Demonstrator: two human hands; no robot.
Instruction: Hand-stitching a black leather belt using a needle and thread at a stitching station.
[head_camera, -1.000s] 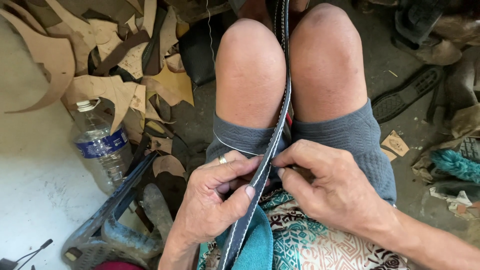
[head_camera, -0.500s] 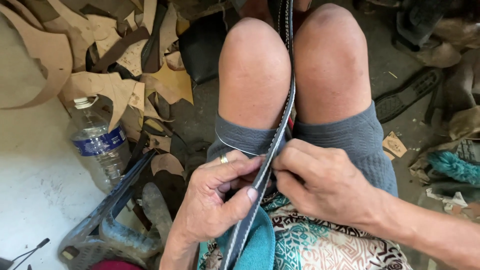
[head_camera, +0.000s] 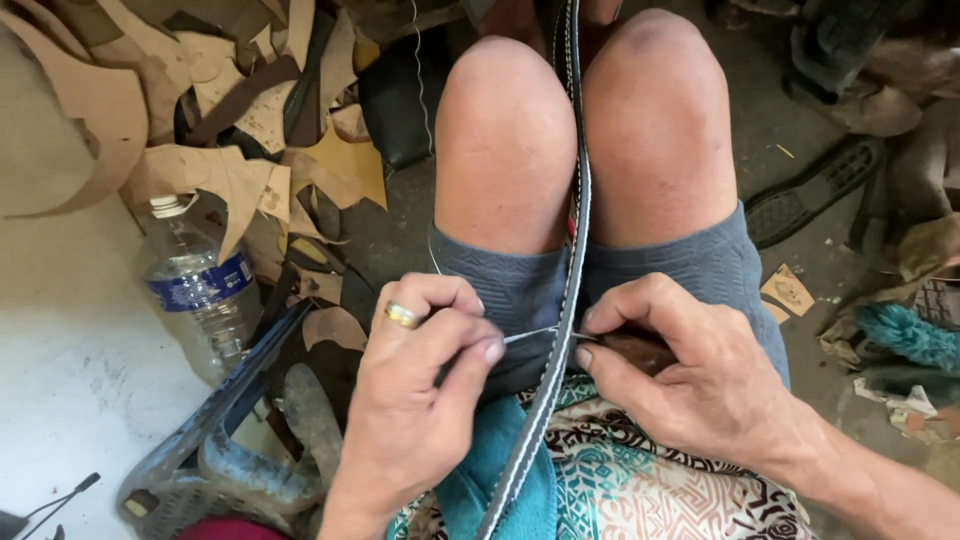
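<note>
A long dark strap (head_camera: 572, 300) runs between the person's knees and down over the lap. The left hand (head_camera: 420, 400), wearing a ring (head_camera: 402, 316), pinches a thin needle (head_camera: 528, 335) against the strap's edge, while the right hand (head_camera: 690, 380) grips the strap and a brown handle. A plastic bottle (head_camera: 195, 290) stands on the floor near leather scraps (head_camera: 230, 170).

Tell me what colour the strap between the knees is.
The strap is dark grey with pale stitched edges, seen in the head view.
</note>
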